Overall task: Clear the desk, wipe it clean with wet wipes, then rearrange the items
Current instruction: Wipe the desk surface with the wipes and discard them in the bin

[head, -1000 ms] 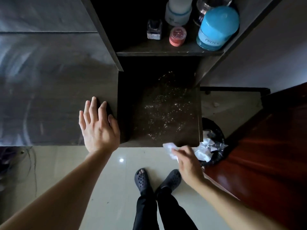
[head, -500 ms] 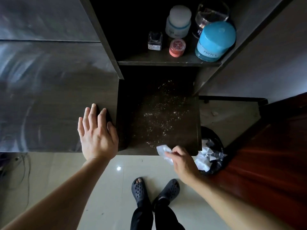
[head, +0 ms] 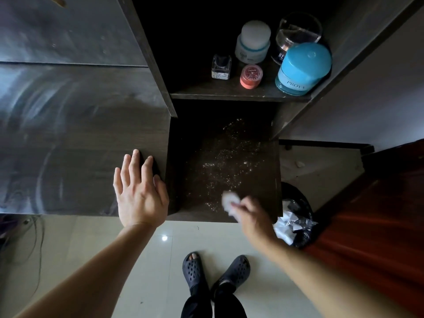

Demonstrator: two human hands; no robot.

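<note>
Wipe: a white wet wipe (head: 229, 199), bunched and blurred, sits at the near edge of the lower shelf (head: 195, 138), at the fringe of the pale specks (head: 229, 161) scattered over that dark panel.
Right grip: the right hand (head: 252, 216) has its fingers curled round the wipe, clamped on it; the hand is blurred too.
Left grip: the left hand (head: 140, 198) lies flat with fingers straight and slightly spread, apart and holding nothing, on the right near corner of the worktop (head: 68, 134).
Worktop: dark wood grain with pale smeared streaks, one step higher than the speckled panel beside it.
Upper shelf: the upper shelf (head: 229, 96) carries 5 containers: a blue PROYA jar (head: 302, 67) at the front right, a clear glass jar (head: 297, 35) behind it, a white-lidded jar (head: 253, 42), a small red novo pot (head: 250, 75) and a small square bottle (head: 221, 67).
Bin: a black-bagged waste bin (head: 296, 198) stands on the floor just right of the panel, with crumpled white paper (head: 283, 228) in it.
Floor: pale tiles (head: 137, 260), with 2 dark clogs (head: 192, 269) below the hands.
Right side: a red-brown wooden surface (head: 378, 226).
</note>
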